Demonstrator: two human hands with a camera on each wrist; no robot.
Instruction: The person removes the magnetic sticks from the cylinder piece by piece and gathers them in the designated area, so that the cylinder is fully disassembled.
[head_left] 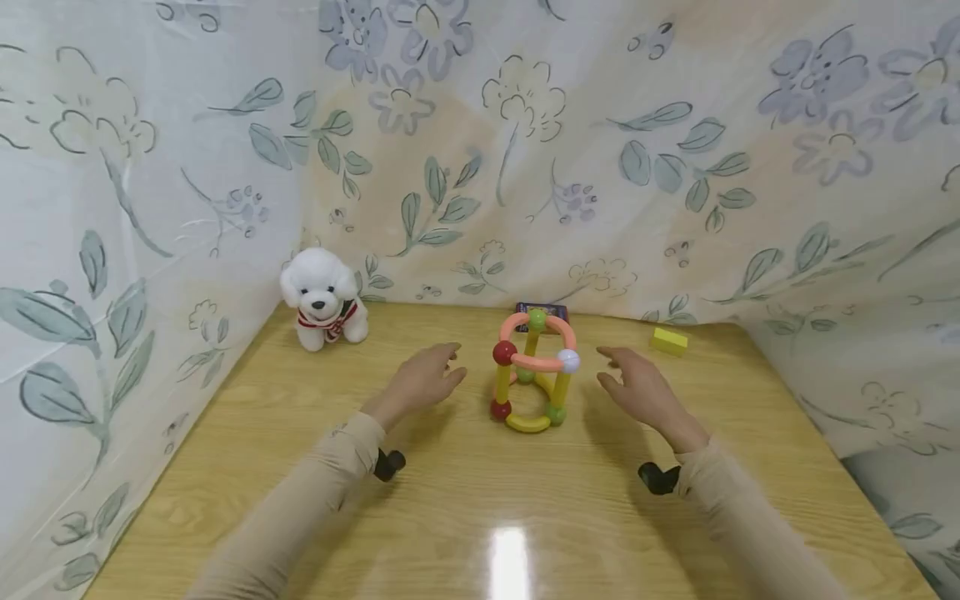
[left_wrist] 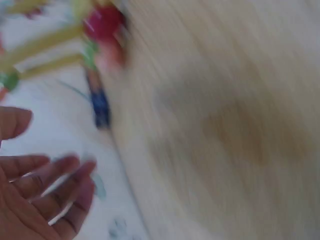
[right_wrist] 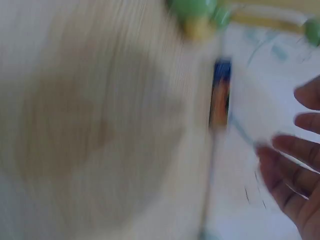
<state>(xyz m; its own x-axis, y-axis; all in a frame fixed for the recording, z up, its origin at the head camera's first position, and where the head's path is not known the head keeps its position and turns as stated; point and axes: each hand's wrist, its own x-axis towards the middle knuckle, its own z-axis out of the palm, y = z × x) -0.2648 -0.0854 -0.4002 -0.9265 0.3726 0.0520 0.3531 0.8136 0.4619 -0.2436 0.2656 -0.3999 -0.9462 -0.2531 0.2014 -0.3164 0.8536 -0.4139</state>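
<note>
A toy frame of coloured rods and balls (head_left: 528, 423) stands upright on the wooden table, with curved orange rods on top, yellow uprights, and red, green and white balls at the corners. To its left my left hand (head_left: 422, 382) hovers with relaxed fingers, apart from it. My right hand (head_left: 639, 387) is held likewise on the right side, also not touching. In the left wrist view the blurred left hand (left_wrist: 47, 192) has nothing in its fingers. The right wrist view shows the right hand (right_wrist: 295, 165) holding nothing, with part of the toy frame (right_wrist: 195, 7) above.
A white plush dog (head_left: 321, 296) sits at the back left of the table (head_left: 315, 508). Behind the toy frame lies a dark blue printed packet (head_left: 551, 312). A yellow block (head_left: 669, 342) is at the back right. Flowered cloth (head_left: 480, 167) hangs behind the table.
</note>
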